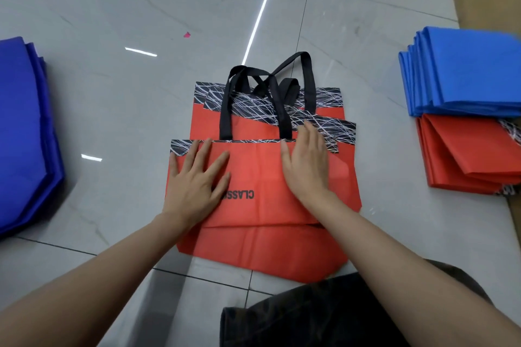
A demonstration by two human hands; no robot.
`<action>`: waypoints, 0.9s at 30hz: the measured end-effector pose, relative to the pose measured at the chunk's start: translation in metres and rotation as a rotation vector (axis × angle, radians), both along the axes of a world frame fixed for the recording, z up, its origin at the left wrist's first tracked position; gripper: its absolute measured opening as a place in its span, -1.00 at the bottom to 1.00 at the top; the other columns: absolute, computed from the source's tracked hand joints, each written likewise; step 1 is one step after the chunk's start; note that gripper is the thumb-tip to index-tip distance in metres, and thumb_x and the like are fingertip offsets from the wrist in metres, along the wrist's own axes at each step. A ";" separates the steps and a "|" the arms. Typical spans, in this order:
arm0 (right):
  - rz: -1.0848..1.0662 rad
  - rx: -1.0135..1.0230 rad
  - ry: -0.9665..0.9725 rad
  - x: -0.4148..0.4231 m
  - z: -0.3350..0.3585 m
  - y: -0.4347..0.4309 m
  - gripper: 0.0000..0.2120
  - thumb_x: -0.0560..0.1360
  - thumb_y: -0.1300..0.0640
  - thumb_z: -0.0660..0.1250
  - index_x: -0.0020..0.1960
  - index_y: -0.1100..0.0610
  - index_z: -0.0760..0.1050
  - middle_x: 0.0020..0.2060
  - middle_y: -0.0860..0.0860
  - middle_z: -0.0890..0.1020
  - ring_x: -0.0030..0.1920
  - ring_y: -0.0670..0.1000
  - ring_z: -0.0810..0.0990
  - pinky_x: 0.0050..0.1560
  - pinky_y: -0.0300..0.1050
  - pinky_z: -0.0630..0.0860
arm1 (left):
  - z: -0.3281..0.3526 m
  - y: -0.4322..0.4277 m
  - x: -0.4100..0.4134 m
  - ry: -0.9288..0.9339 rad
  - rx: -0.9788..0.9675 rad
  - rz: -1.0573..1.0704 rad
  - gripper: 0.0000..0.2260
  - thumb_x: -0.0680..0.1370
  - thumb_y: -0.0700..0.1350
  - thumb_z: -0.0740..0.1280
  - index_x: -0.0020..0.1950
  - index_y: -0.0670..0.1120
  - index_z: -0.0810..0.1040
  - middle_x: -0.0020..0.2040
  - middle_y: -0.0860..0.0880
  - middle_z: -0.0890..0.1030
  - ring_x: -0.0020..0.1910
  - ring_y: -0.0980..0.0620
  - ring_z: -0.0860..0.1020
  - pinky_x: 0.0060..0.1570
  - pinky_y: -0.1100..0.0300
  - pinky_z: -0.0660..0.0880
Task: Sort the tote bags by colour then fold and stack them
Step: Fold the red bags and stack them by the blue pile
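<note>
Left hand [194, 180]: laid flat, fingers straight and spread wide, palm pressed on the left half of the top red tote bag [259, 175]; nothing gripped; black lettering partly covered
Right hand [306, 166]: laid flat, fingers straight and close together, pressed on the right half of the same bag; fingertips at the patterned band
Top red tote bag: centre of the tiled floor [112, 36], atop the other red tote bags [253, 248], edges offset
Black handles [308, 79]: crossed loosely at the far end
Dark blue bag pile [19, 127]: far left, well apart
Light blue folded stack [473, 73]: right
Red folded stack [462, 155]: right, nearer, partly under the light blue folded stack
Pink scrap [186, 34]: floor, beyond the bags
</note>
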State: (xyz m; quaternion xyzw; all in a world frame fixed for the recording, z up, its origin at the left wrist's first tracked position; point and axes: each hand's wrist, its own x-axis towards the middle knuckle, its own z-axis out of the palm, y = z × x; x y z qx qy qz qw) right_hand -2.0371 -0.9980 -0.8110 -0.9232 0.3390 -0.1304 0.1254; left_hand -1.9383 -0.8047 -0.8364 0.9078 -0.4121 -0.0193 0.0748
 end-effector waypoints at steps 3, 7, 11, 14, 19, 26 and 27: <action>0.124 -0.072 -0.009 0.027 -0.005 0.018 -0.49 0.51 -0.02 0.06 0.27 0.30 0.44 0.31 0.23 0.46 0.31 0.21 0.43 0.36 0.09 0.23 | -0.001 0.000 0.000 0.015 -0.033 -0.003 -0.56 0.56 0.13 0.05 0.39 0.07 0.40 0.45 -0.14 0.33 0.42 -0.19 0.28 0.27 -0.28 0.20; 0.438 -0.103 0.070 0.025 -0.024 0.063 -0.50 0.53 0.00 0.04 0.35 0.24 0.42 0.38 0.14 0.42 0.35 0.12 0.41 0.36 0.08 0.31 | -0.005 0.005 0.003 0.041 -0.132 0.088 -0.58 0.58 0.02 0.04 0.39 -0.03 0.41 0.44 -0.17 0.34 0.41 -0.22 0.30 0.25 -0.25 0.28; 0.457 -0.043 0.143 0.014 -0.030 0.061 -0.49 0.56 -0.05 -0.01 0.43 0.10 0.34 0.44 0.04 0.34 0.44 0.06 0.29 0.41 0.09 0.20 | -0.007 0.007 0.000 0.017 -0.088 0.222 -0.57 0.59 0.06 0.04 0.42 0.00 0.38 0.45 -0.17 0.32 0.41 -0.26 0.27 0.23 -0.24 0.27; 0.410 -0.073 0.185 -0.011 -0.028 0.030 -0.51 0.57 -0.09 -0.03 0.46 -0.01 0.28 0.47 0.01 0.28 0.47 0.08 0.22 0.42 0.14 0.12 | -0.006 0.007 -0.001 0.026 -0.083 0.209 -0.56 0.59 0.06 0.02 0.44 0.01 0.35 0.47 -0.17 0.29 0.43 -0.26 0.24 0.25 -0.23 0.27; 0.257 -0.109 0.213 -0.045 -0.024 -0.019 -0.52 0.57 -0.06 -0.03 0.43 0.02 0.34 0.44 0.07 0.34 0.44 0.13 0.29 0.40 0.18 0.16 | -0.007 0.008 0.000 0.033 -0.076 0.204 -0.55 0.58 0.05 0.02 0.44 -0.01 0.35 0.46 -0.19 0.29 0.42 -0.28 0.24 0.26 -0.22 0.26; 0.032 -0.175 0.094 -0.060 -0.011 -0.044 -0.57 0.53 0.00 0.07 0.21 0.24 0.50 0.23 0.23 0.50 0.23 0.24 0.45 0.29 0.17 0.27 | -0.002 0.010 0.004 0.113 -0.201 0.180 -0.57 0.59 0.02 0.04 0.39 -0.09 0.40 0.40 -0.24 0.35 0.39 -0.29 0.29 0.28 -0.15 0.28; 0.044 -0.173 0.066 -0.052 -0.010 -0.038 -0.59 0.51 0.01 0.10 0.16 0.25 0.51 0.17 0.22 0.53 0.19 0.24 0.47 0.26 0.12 0.29 | 0.000 0.012 0.005 0.132 -0.248 0.172 -0.59 0.57 -0.02 0.06 0.36 -0.12 0.42 0.34 -0.25 0.38 0.33 -0.29 0.35 0.24 -0.14 0.33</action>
